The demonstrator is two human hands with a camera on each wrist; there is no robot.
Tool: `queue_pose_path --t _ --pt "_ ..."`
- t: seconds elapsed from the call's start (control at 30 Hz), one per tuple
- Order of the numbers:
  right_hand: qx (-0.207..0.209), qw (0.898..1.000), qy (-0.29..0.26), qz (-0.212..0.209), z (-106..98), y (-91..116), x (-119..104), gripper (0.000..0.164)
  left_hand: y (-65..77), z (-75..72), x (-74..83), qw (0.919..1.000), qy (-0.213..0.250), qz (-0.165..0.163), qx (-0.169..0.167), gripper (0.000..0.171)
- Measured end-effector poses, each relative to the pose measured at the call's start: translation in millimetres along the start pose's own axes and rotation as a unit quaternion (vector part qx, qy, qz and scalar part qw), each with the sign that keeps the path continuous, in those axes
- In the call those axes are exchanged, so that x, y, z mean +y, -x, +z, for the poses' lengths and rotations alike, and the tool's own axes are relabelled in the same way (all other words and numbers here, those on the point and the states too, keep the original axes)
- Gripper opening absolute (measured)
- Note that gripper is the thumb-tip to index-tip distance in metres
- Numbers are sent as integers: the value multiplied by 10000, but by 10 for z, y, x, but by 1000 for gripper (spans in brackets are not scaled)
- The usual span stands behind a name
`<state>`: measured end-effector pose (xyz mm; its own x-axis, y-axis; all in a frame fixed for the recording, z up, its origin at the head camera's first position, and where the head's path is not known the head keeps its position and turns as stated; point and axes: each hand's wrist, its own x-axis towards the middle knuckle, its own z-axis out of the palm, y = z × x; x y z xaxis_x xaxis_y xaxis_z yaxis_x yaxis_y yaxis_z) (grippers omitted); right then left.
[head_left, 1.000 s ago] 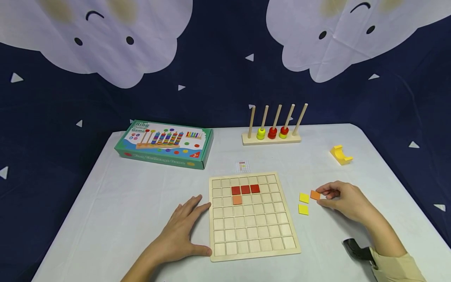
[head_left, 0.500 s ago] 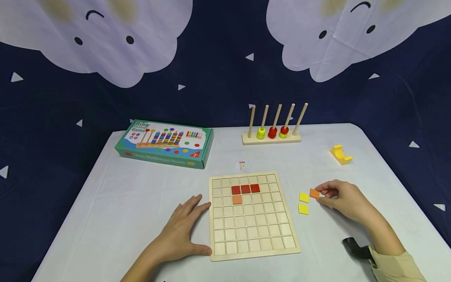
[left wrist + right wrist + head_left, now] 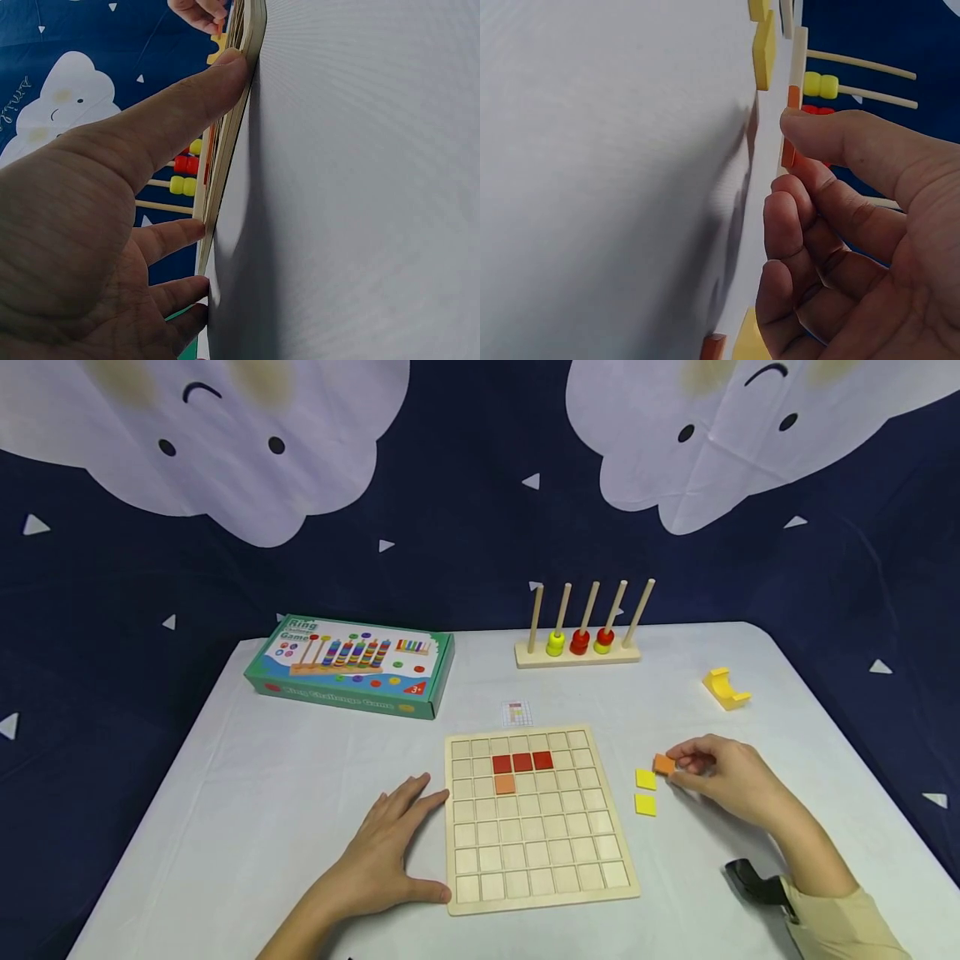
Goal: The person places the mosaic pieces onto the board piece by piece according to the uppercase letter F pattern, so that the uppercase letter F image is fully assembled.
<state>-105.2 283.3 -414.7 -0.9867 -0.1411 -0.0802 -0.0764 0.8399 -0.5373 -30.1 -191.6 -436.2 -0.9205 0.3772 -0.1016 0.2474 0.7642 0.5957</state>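
Observation:
My right hand (image 3: 731, 777) pinches an orange square tile (image 3: 663, 765) between thumb and forefinger, just right of two yellow tiles (image 3: 645, 805) lying on the table. In the right wrist view the orange tile (image 3: 790, 146) is seen edge-on, raised over the white cloth, with the other fingers curled below. On the wooden grid board (image 3: 532, 860), three red tiles (image 3: 522, 762) form a row near the top, and a lighter orange tile (image 3: 505, 784) sits under the leftmost. My left hand (image 3: 386, 860) is spread, its thumb and forefinger touching the board's left edge.
A small pattern card (image 3: 517, 714) lies beyond the board. Farther back are a green Ring Challenge Game box (image 3: 348, 664) and a peg stand (image 3: 577, 658) with red and yellow rings. A yellow curved block (image 3: 725, 690) stands at the right, beyond my right hand.
My right hand has lifted the orange tile and moved it slightly left and away from me, toward the yellow tiles. The left hand and the board have stayed put.

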Motion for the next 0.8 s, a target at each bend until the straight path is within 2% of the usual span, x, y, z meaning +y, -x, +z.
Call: queue_pose_path --t 0.27,0.6,0.8 --pt "-74 9999 -96 -94 16 -54 -135 31 8 -3 -18 10000 -36 43 -2 116" --pt "-117 9978 -322 -561 103 -188 -375 26 -4 8 -33 10000 1 77 30 116" --pt "-429 9950 -477 -761 208 -248 -508 25 -5 11 -34 10000 10 51 6 117"
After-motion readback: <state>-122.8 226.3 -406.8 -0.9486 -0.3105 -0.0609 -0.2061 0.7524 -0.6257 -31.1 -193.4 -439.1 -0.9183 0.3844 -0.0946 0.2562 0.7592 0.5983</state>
